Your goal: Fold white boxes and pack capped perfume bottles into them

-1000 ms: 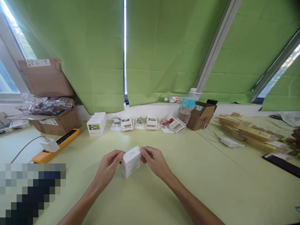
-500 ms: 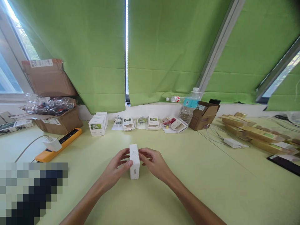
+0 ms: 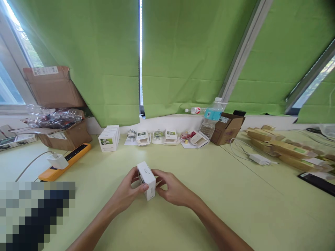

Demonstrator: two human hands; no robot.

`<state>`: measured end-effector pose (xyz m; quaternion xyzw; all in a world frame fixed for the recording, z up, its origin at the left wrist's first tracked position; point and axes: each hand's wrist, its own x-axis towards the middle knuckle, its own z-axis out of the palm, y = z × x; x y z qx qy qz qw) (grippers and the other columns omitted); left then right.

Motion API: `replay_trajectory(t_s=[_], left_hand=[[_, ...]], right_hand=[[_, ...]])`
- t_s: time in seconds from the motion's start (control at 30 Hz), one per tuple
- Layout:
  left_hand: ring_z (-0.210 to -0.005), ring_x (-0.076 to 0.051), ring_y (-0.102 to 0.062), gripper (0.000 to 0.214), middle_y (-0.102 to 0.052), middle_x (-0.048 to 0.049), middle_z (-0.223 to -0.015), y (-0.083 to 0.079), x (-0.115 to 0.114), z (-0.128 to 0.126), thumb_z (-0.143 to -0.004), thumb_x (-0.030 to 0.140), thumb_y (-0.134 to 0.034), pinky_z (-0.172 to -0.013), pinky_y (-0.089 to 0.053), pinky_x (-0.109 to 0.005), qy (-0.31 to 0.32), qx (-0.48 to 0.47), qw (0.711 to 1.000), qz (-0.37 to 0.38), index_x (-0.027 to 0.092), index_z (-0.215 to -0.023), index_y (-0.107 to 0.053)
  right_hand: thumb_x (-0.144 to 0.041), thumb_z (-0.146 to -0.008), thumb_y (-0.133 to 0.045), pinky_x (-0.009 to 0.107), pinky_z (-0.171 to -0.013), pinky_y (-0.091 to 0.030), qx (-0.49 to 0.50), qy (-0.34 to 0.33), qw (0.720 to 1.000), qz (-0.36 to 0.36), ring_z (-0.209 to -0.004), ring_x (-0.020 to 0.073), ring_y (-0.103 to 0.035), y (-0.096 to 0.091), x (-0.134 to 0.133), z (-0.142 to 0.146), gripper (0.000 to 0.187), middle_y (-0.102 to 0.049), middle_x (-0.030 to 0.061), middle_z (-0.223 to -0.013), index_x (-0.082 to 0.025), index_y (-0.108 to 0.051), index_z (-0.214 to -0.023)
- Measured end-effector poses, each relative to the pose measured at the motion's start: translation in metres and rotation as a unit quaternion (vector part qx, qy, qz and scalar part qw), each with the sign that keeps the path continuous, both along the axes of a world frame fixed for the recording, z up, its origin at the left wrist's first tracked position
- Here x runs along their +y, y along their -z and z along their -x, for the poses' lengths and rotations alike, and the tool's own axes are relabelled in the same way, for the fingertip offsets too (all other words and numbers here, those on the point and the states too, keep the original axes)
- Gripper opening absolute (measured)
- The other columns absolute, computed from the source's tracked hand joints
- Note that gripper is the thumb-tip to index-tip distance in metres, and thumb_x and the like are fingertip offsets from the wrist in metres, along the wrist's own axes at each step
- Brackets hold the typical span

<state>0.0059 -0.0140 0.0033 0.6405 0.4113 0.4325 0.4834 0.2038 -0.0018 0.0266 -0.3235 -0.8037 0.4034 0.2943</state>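
A small white cardboard box [image 3: 146, 180] with small printed text is tilted between my hands, above the pale green tabletop [image 3: 209, 212]. My left hand [image 3: 127, 189] grips its left side, with the thumb on the front corner. My right hand [image 3: 171, 190] holds its right side, fingers against the box. The box's underside is hidden by my fingers.
Along the back edge stand white product boxes [image 3: 108, 140], glass ornaments [image 3: 158, 134] and a water bottle [image 3: 211, 118]. An orange power strip [image 3: 65, 162] lies left, cardboard cartons [image 3: 62, 134] behind it. Long tan boxes [image 3: 289, 149] lie right.
The white box has turned and tilted, its top now leaning left instead of standing upright. Both hands have rotated with it and sit slightly lower around it.
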Motion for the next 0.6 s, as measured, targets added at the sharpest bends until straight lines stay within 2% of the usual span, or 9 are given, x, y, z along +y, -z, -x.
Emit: replay_trajectory(t_s=[0.17, 0.4, 0.6], left_hand=[[-0.116, -0.026, -0.052, 0.051, -0.057, -0.0098, -0.124, -0.003, -0.002, -0.002, -0.074, 0.040, -0.067, -0.098, -0.041, -0.038, -0.005, 0.019, 1.000, -0.007, 0.021, -0.118, -0.051], [-0.104, -0.024, -0.057, 0.045, -0.064, -0.0064, -0.110, -0.004, -0.002, -0.001, -0.070, 0.034, -0.070, -0.088, -0.045, -0.035, -0.034, 0.064, 0.997, 0.001, 0.021, -0.110, -0.055], [-0.101, -0.024, -0.059, 0.038, -0.067, -0.0056, -0.105, -0.005, -0.002, -0.001, -0.069, 0.030, -0.069, -0.086, -0.046, -0.035, -0.048, 0.074, 0.996, 0.003, 0.020, -0.104, -0.058]], right_hand=[[-0.016, -0.071, -0.065, 0.029, -0.076, -0.049, -0.028, -0.003, 0.999, 0.022, -0.089, 0.0182, -0.061, -0.004, -0.005, 0.002, 0.062, -0.062, 0.0046, -0.115, -0.026, -0.047, -0.130], [-0.025, -0.073, -0.064, 0.028, -0.066, -0.048, -0.055, 0.041, 0.997, 0.041, -0.073, 0.0185, -0.060, 0.008, -0.003, 0.005, 0.025, -0.068, 0.0035, -0.087, -0.018, -0.066, -0.097], [-0.028, -0.071, -0.066, 0.027, -0.062, -0.047, -0.058, 0.053, 0.996, 0.043, -0.069, 0.0187, -0.059, 0.012, -0.001, 0.003, 0.022, -0.069, 0.0027, -0.080, -0.019, -0.068, -0.091]])
